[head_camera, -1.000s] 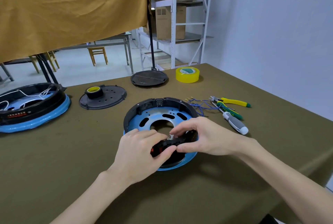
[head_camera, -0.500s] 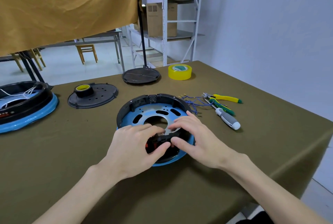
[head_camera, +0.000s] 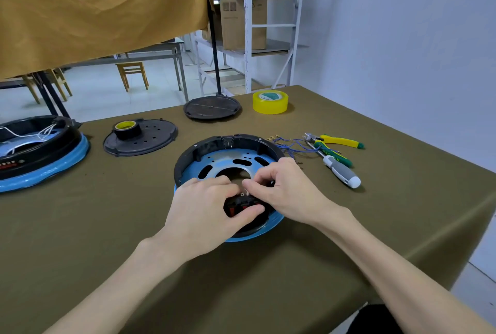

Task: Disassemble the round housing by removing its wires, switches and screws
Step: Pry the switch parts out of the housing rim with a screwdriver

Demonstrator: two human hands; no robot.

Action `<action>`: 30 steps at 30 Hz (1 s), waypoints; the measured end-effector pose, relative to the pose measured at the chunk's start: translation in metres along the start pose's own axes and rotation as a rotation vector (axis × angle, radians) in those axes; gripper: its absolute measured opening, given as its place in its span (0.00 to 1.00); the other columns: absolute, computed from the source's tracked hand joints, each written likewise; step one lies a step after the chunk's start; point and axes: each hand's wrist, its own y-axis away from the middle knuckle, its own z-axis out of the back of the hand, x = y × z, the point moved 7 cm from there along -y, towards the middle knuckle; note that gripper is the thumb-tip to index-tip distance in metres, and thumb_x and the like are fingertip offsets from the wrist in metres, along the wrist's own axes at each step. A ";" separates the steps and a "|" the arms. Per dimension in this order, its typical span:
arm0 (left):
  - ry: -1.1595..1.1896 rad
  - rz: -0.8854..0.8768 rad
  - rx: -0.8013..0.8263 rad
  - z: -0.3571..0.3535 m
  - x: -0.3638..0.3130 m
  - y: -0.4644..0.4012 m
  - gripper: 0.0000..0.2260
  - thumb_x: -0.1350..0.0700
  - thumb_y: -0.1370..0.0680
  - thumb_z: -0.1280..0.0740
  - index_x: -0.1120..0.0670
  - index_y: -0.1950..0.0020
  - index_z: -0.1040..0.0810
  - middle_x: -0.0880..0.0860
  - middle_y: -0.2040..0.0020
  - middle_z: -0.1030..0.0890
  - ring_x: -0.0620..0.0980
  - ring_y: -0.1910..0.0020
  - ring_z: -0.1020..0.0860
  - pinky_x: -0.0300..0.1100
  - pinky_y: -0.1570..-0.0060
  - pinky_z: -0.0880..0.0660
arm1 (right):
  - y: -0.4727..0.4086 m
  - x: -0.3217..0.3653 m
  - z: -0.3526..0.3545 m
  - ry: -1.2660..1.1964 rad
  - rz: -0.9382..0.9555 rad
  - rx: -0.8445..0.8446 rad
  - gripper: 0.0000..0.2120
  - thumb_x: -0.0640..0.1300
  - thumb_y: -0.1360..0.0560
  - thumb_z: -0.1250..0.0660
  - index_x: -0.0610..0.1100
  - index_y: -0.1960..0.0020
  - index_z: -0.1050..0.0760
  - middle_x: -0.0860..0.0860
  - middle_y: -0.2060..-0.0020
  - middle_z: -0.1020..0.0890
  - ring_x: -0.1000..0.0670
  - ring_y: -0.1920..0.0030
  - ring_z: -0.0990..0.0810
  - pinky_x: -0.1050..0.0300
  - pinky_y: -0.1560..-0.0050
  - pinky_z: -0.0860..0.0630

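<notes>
Both hands work at the near edge of the round housing (head_camera: 228,164), which sits mid-table on the green cloth (head_camera: 107,226). Left hand (head_camera: 206,210) curls round the red & black switches (head_camera: 240,206), thumb pressing from the front, prob. to hold them steady or push them out. Right hand (head_camera: 284,186) pinches w/ curled fingers at the switch top; can't tell exactly what bit it has. Just past, blue wires (head_camera: 292,145) lie loose by the pliers (head_camera: 338,141) & screwdriver (head_camera: 342,172), so wires look done. Farther back: a black lid (head_camera: 150,137), yellow tape (head_camera: 270,102). Far left, another housing (head_camera: 40,156).
</notes>
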 end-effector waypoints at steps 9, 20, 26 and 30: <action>-0.005 -0.012 -0.003 -0.001 0.002 0.000 0.23 0.25 0.24 0.46 0.37 0.53 0.17 0.41 0.64 0.23 0.41 0.65 0.24 0.39 0.62 0.28 | 0.001 0.000 0.002 -0.160 0.020 0.074 0.14 0.53 0.22 0.27 0.53 0.66 0.16 0.57 0.76 0.22 0.57 0.76 0.29 0.70 0.71 0.37; -0.025 0.010 -0.022 0.000 -0.001 0.001 0.25 0.27 0.23 0.47 0.40 0.55 0.17 0.41 0.63 0.21 0.41 0.65 0.23 0.36 0.64 0.34 | 0.002 0.003 0.001 -0.121 0.022 0.168 0.11 0.51 0.21 0.29 0.49 0.59 0.14 0.55 0.69 0.15 0.55 0.67 0.17 0.63 0.64 0.25; -0.018 0.023 -0.013 0.001 -0.002 0.002 0.25 0.28 0.23 0.48 0.42 0.56 0.17 0.41 0.66 0.24 0.42 0.66 0.24 0.32 0.65 0.40 | -0.001 -0.002 0.003 -0.071 -0.015 0.226 0.10 0.52 0.20 0.30 0.49 0.56 0.14 0.52 0.64 0.14 0.51 0.62 0.16 0.45 0.55 0.20; 0.016 0.020 0.000 0.004 -0.002 0.001 0.19 0.29 0.22 0.44 0.40 0.58 0.22 0.41 0.68 0.25 0.40 0.68 0.26 0.33 0.65 0.41 | -0.001 -0.003 0.005 -0.085 -0.021 0.191 0.10 0.55 0.23 0.27 0.49 0.56 0.15 0.53 0.63 0.14 0.52 0.60 0.16 0.45 0.51 0.20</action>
